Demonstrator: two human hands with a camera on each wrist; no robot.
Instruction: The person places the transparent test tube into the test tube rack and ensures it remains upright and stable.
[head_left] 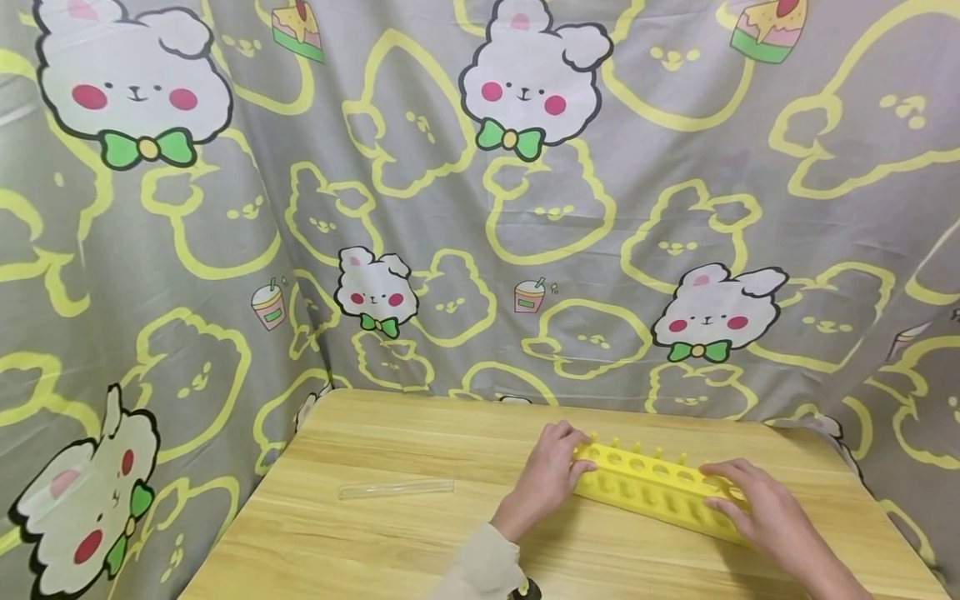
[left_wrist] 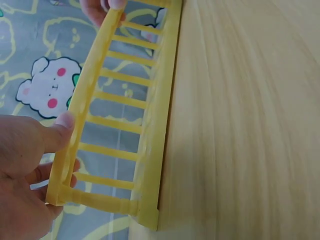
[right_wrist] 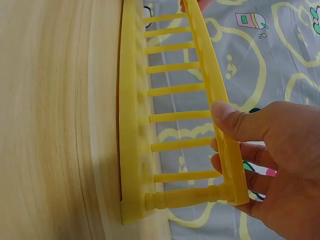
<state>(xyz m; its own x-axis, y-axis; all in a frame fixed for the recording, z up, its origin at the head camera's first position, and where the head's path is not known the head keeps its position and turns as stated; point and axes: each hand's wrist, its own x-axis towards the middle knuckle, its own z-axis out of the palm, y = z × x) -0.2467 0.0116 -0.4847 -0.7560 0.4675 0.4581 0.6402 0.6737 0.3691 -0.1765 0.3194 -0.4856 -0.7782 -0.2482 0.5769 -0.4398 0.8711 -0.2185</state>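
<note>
A yellow plastic test tube rack point(head_left: 654, 481) stands on the table, with round holes along its top rail and a row of pegs behind. My left hand point(head_left: 551, 468) grips its left end; in the left wrist view the thumb lies on the upper rail point(left_wrist: 88, 82) and fingers curl beneath. At the other end, my right hand point(head_left: 761, 500) pinches the same rail between thumb and fingers, as the right wrist view also shows. The rack's base point(right_wrist: 129, 125) is on the wooden surface. Left of the hands lies a clear test tube point(head_left: 396, 489).
The wooden table point(head_left: 300, 542) ends at a grey curtain point(head_left: 442, 217) printed with rabbits, which hangs behind it and along both sides. A light sleeve point(head_left: 480, 571) and a dark band point(head_left: 531, 590) show at the left wrist.
</note>
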